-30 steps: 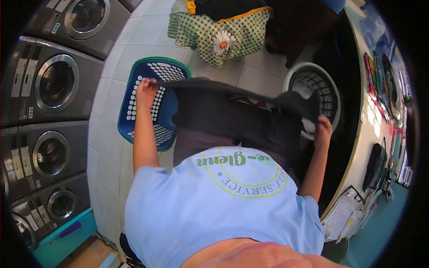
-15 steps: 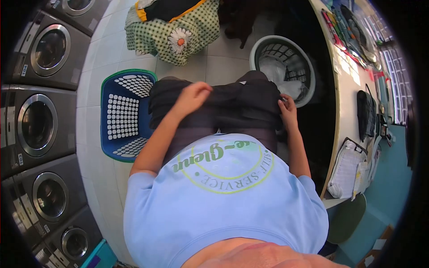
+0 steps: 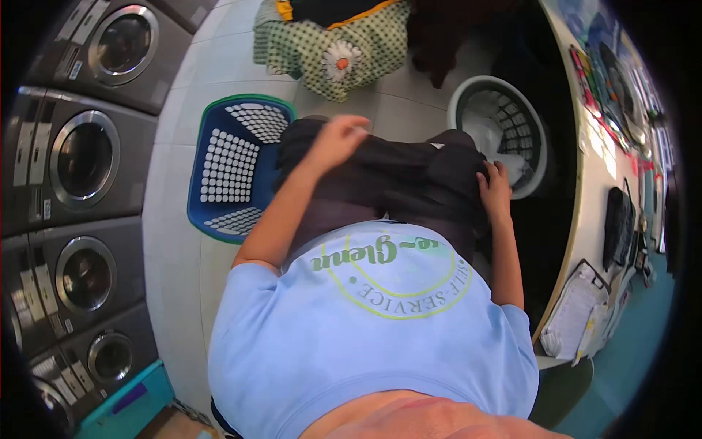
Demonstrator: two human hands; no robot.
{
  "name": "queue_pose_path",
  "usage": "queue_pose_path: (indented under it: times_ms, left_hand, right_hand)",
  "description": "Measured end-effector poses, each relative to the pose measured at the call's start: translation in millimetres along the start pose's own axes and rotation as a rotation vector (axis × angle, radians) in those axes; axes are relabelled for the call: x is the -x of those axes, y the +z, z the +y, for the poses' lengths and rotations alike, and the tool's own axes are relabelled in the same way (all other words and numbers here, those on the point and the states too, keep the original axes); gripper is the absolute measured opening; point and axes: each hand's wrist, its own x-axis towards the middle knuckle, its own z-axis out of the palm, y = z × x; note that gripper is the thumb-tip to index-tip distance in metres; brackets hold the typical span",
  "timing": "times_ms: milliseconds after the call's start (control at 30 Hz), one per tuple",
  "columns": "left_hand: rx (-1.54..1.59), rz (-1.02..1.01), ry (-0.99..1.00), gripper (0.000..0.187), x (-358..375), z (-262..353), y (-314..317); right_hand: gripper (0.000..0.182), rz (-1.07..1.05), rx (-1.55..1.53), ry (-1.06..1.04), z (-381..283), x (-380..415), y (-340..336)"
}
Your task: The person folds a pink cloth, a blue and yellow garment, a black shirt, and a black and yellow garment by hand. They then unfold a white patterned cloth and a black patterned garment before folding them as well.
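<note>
A black garment [image 3: 395,172] lies spread across my lap, its folds running from side to side. My left hand [image 3: 338,146] is over its left part, fingers stretched toward the right and slightly blurred. Nothing shows in that hand. At the garment's right end, my right hand [image 3: 496,192] has its fingers bent round the edge of the cloth. Beside my left leg stands a blue plastic basket [image 3: 196,172] with white lattice walls and a green rim. Near my right hand is a round pale-rimmed basket [image 3: 542,146] holding whitish translucent plastic [image 3: 482,132].
Front-loading washers or dryers [image 3: 84,159] line the left side. Ahead, a green checked cloth with a daisy [image 3: 344,58] covers a heap. A long table [image 3: 581,241] on the right carries a clipboard with papers [image 3: 574,311] and a black pouch [image 3: 618,227]. A teal bin [image 3: 128,402] is at lower left.
The view has turned, shifting the surroundings rightward. My left hand's fingers are stretched out a little more over the garment. My right hand stays at the garment's right edge.
</note>
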Motion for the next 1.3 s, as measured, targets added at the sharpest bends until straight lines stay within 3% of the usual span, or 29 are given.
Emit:
queue_pose_path:
  times_ms: [100, 167, 267, 367, 400, 500, 567, 700, 733, 800, 833, 867, 967, 1033, 1067, 1100, 1167, 1233, 1267, 1300]
  left_hand:
    - [0.09, 0.439, -0.225, 0.025, 3.8, -72.6, -78.4]
    - [0.012, 0.531, -0.405, 0.026, 13.5, -132.9, -117.7]
    - [-0.049, 0.39, -0.635, 0.029, 26.9, -177.1, -135.9]
    - [0.185, 0.378, -0.768, 0.034, 25.0, -198.4, -126.4]
    - [0.226, 0.337, -0.861, 0.04, 22.4, -179.6, -121.8]
    - [0.33, 0.32, -0.847, 0.037, 14.3, -208.0, -115.2]
    - [-0.028, 0.344, -0.724, 0.033, 10.9, -214.6, -120.2]
    - [-0.534, 0.344, -0.447, 0.028, 11.1, -185.5, -133.2]
    - [-0.441, 0.353, -0.386, 0.028, 11.9, -175.3, -140.1]
    - [-0.291, 0.686, -0.351, 0.027, 8.1, -208.0, -158.6]
    - [-0.193, 0.868, -0.371, 0.026, 10.2, -209.9, -167.5]
    - [-0.302, 0.816, -0.465, 0.029, 13.9, -211.9, -171.4]
    - [-0.038, 0.759, -0.417, 0.034, 17.9, -236.3, -143.8]
    - [0.245, 0.457, -0.869, 0.052, 26.1, -198.4, -133.9]
    - [0.244, 0.336, -1.013, 0.06, 32.0, -183.6, -125.8]
    - [0.149, 0.345, -0.892, 0.058, 41.1, -190.1, -116.2]
    - [-0.039, 0.355, -0.646, 0.056, 60.4, -216.8, -95.6]
    - [-0.066, 0.411, -0.583, 0.053, 78.3, -174.9, -91.1]
    - [-0.078, 0.441, -0.55, 0.053, 86.9, -156.9, -88.0]
    - [-0.125, 0.494, -0.507, 0.051, 94.3, -155.6, -81.9]
  right_hand:
    - [0.026, 0.043, -0.032, -0.247, -34.1, -12.0, 13.5]
    - [0.025, 0.029, -0.052, -0.459, -72.7, -14.0, 18.7]
    - [0.025, -0.049, -0.026, -0.761, -119.1, -8.9, 34.2]
    - [0.031, -0.142, -0.05, -0.943, -143.3, 2.7, 48.3]
    - [0.034, -0.174, -0.068, -0.982, -147.6, 7.7, 51.1]
    - [0.045, -0.299, -0.098, -1.123, -153.8, 17.1, 54.3]
    - [0.047, -0.387, -0.11, -1.188, -154.5, 23.2, 58.5]
    - [0.026, -0.333, -0.066, -1.259, -146.8, 25.4, 71.5]
    - [0.024, -0.333, -0.093, -1.278, -146.5, 25.6, 70.8]
    - [0.021, -0.325, -0.151, -1.316, -147.8, 26.5, 67.2]
    - [0.02, -0.352, -0.163, -1.307, -149.5, 27.3, 65.9]
    - [0.019, -0.378, -0.174, -1.299, -151.1, 28.2, 64.7]
    - [0.017, -0.385, -0.208, -1.288, -155.1, 27.6, 69.4]
    - [0.017, -0.334, -0.214, -1.231, -156.3, 25.9, 64.9]
    - [0.016, -0.294, -0.204, -1.182, -158.9, 20.7, 51.0]
    - [0.016, -0.254, -0.195, -1.132, -160.6, 14.2, 37.7]
    - [0.011, 0.013, -0.133, -0.819, -148.5, -4.5, 17.6]
    - [0.024, 0.167, -0.251, -0.35, -103.0, -30.2, 19.6]
    - [0.045, 0.317, 0.007, -0.15, -57.8, -36.0, 35.2]
    - [0.078, 0.3, 0.091, 0.121, -29.7, -35.4, 38.1]
